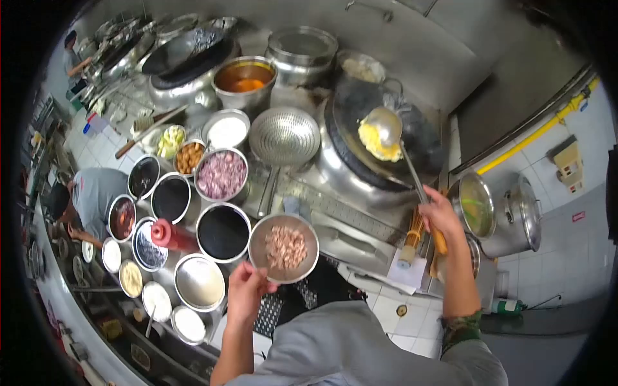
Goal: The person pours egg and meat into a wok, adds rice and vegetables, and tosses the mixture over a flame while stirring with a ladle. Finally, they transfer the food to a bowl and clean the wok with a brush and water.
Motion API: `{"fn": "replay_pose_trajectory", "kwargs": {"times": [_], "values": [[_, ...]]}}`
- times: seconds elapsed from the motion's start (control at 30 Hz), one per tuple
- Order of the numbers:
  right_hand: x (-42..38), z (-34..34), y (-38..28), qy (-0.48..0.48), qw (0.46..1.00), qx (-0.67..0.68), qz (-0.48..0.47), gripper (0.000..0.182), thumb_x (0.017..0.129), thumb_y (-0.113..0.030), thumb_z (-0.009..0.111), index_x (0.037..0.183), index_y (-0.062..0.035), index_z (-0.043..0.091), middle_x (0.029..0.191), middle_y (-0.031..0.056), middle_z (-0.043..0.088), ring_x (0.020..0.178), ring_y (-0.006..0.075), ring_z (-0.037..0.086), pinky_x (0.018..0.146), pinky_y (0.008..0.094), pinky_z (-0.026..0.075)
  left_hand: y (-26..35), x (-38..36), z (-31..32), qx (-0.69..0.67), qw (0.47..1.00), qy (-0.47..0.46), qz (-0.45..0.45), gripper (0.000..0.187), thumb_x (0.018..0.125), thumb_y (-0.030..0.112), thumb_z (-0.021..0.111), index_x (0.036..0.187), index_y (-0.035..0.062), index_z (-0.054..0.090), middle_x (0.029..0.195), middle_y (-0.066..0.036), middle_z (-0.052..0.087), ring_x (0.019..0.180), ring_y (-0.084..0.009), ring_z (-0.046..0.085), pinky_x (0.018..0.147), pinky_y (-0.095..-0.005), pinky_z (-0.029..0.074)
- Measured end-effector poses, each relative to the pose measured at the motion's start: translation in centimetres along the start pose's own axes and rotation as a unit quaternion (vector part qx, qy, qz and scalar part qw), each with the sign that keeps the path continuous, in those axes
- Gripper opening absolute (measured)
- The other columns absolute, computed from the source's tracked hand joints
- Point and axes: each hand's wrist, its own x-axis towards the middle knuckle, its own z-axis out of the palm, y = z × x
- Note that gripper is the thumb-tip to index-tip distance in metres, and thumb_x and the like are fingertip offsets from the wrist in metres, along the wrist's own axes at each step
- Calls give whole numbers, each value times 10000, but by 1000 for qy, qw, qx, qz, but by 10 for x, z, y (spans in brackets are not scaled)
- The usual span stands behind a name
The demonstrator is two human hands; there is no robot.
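Note:
My left hand [248,289] grips the near rim of a metal bowl [308,262]. Small pieces of pale pinkish meat [286,248] lie in its bottom. Out to the right, my right hand [443,217] is wrapped round the wooden handle of a ladle [388,123]. The ladle's head is over the dark wok [420,138], against a yellow cooked egg [372,138]. Part of the egg is hidden under the ladle. A perforated strainer [284,135] rests between the bowl and the wok.
Containers crowd the left: chopped red onion [222,175], dark liquid [223,231], white powder [226,130]. A red squeeze bottle [172,236] stands among them. Behind is a pot of orange liquid [244,80]. A bamboo brush [411,243] is below my right hand. Another person [96,199] bends at far left.

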Motion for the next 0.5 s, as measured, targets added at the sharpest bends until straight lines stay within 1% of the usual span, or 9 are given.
{"fn": "replay_pose_trajectory", "kwargs": {"times": [0.03, 0.1, 0.13, 0.23, 0.27, 0.3, 0.37, 0.47, 0.5], "values": [[-5, -12, 2, 7, 1000, -16, 9, 669, 815, 22, 587, 1457, -38, 411, 640, 22, 561, 449, 123, 516, 411, 291, 443, -4, -1, -4, -22, 1000, 5, -1, 154, 923, 18, 584, 816, 69, 486, 740, -74, 611, 605, -175, 662, 551, -272, 570], [-5, -30, -1, 19, 998, -47, 26, 678, 813, 28, 587, 1462, -30, 398, 643, 26, 565, 450, 124, 518, 408, 294, 441, 0, -5, 1, -18, 999, 20, -17, 154, 920, 17, 586, 814, 69, 488, 751, -95, 638, 600, -188, 669, 559, -276, 579], [6, -31, 4, 35, 998, -60, 14, 700, 811, 24, 593, 1473, -23, 372, 672, 39, 573, 475, 123, 526, 411, 292, 438, 1, -5, 3, -18, 1000, 13, -17, 152, 921, 17, 585, 815, 70, 489, 750, -98, 644, 605, -190, 673, 559, -278, 580], [38, -5, 5, 62, 998, -20, -12, 711, 817, 18, 594, 1483, -13, 346, 712, 55, 583, 495, 127, 533, 411, 296, 433, 2, 2, 15, -22, 1000, -5, -7, 149, 921, 16, 581, 817, 71, 490, 747, -103, 653, 616, -195, 681, 562, -284, 585], [35, -3, 4, 21, 999, -30, -21, 706, 824, 11, 593, 1483, -7, 341, 741, 60, 589, 497, 133, 532, 411, 295, 433, 3, 5, 18, -20, 1000, -7, -1, 149, 920, 14, 580, 817, 71, 490, 746, -101, 652, 617, -193, 682, 564, -286, 587], [22, -6, 3, -6, 1000, -16, -19, 694, 829, 6, 587, 1480, -5, 347, 727, 62, 585, 494, 137, 533, 415, 297, 435, 3, 7, 20, -19, 1000, -8, 3, 149, 919, 11, 579, 817, 72, 490, 746, -99, 652, 619, -192, 682, 566, -287, 589], [-8, -26, 2, -43, 999, -4, 22, 719, 833, 20, 597, 1499, -50, 335, 713, 55, 577, 488, 135, 535, 406, 293, 435, 7, 13, 26, -10, 1000, -4, 8, 151, 910, -1, 582, 817, 74, 489, 764, -94, 647, 617, -189, 681, 575, -293, 599], [-8, -55, 13, -11, 998, -49, 25, 698, 827, -28, 584, 1488, -38, 359, 740, 87, 601, 502, 157, 563, 446, 319, 466, 19, 20, 45, 11, 1000, 17, 15, 158, 913, 5, 593, 820, 77, 487, 745, -80, 632, 621, -187, 681, 576, -294, 605], [0, -54, 20, 20, 998, -66, 5, 695, 827, -40, 586, 1486, -42, 366, 740, 90, 606, 510, 161, 573, 454, 321, 473, 21, 28, 52, 16, 1000, 3, 23, 160, 916, 12, 597, 821, 76, 486, 750, -82, 633, 621, -189, 682, 581, -292, 604]]}}
